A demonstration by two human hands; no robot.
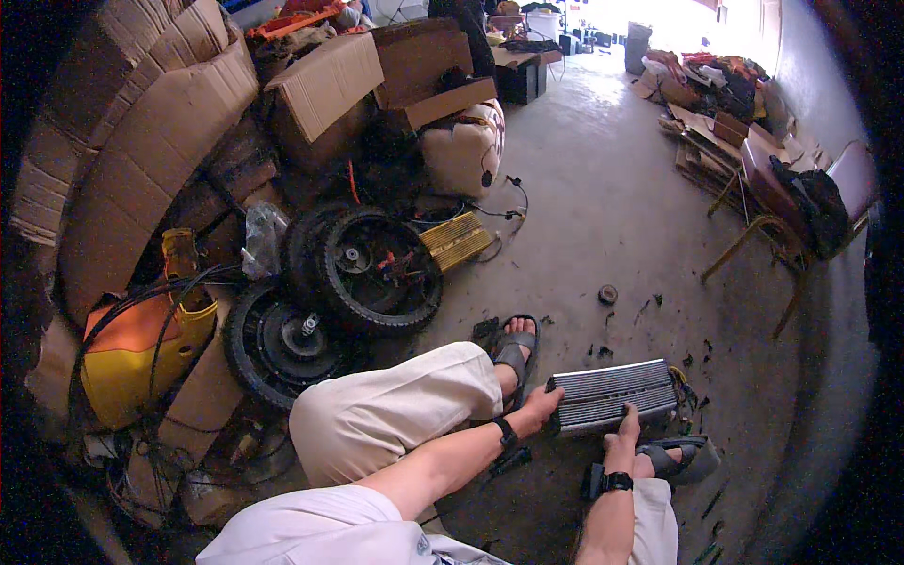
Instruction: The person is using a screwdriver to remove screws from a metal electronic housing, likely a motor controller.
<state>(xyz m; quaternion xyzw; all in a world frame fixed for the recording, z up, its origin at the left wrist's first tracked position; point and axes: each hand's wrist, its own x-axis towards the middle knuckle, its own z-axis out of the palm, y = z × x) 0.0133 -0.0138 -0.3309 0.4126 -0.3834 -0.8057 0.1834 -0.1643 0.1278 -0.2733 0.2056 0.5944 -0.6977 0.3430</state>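
A silver, finned metal controller box is between my feet, just above or on the floor; I cannot tell which. Coloured wires come out of its right end. My left hand is closed on its left end. At its near long edge, my right hand grips it, the thumb lying over the fins. The fingers of both hands are partly hidden by the box. Small dark scraps lie around it.
Black-tyred wheels lie to my left, beside a yellow finned box with cables. Farther left are an orange-yellow plastic shell and stacked cardboard. A small round part sits ahead. A chair stands at right.
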